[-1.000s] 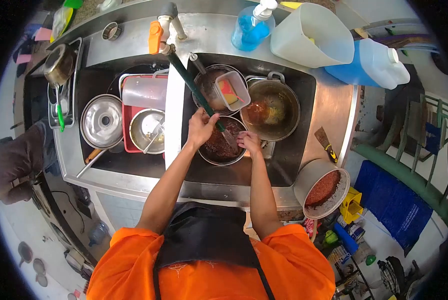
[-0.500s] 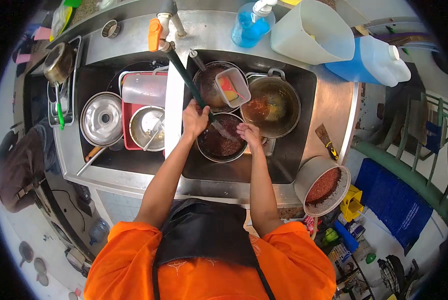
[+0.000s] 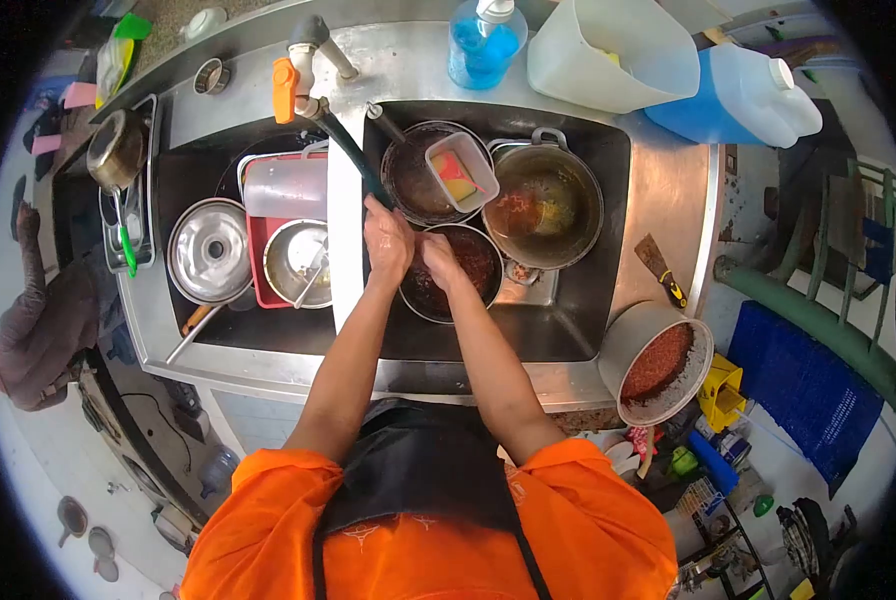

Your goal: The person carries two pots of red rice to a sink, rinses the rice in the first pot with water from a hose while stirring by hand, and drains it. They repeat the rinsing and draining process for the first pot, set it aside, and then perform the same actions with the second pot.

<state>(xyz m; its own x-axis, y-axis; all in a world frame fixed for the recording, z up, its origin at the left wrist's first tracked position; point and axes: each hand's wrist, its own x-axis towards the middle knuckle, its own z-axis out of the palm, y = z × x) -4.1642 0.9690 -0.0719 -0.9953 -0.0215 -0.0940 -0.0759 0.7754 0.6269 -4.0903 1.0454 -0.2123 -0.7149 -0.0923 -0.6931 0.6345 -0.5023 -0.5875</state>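
We found the left hand [image 3: 386, 240] closed around the lower end of a dark green hose [image 3: 353, 160] that ran down from the tap [image 3: 303, 60] at the back of the sink [image 3: 668, 215]. The right hand [image 3: 440, 258] lay just beside the left, over the near rim of a round bowl [image 3: 468, 270] with reddish-brown residue; whether its fingers gripped anything we could not tell. The bowl sat in the right basin, in front of a dark pan [image 3: 413, 185] that carried a small plastic tub [image 3: 460, 172], and just beside a large steel pot [image 3: 548, 205] with handles. In the left basin we noted a red tray [image 3: 260, 260], a clear jug [image 3: 286, 186] lying on its side, a steel lid [image 3: 208, 250] and a steel bowl [image 3: 296, 262]. On the ledge behind stood a blue soap bottle [image 3: 483, 45] and a white bucket [image 3: 608, 55]. A pot with red contents [image 3: 658, 362] hung tilted at the right front corner, near a scraper [image 3: 660, 270].
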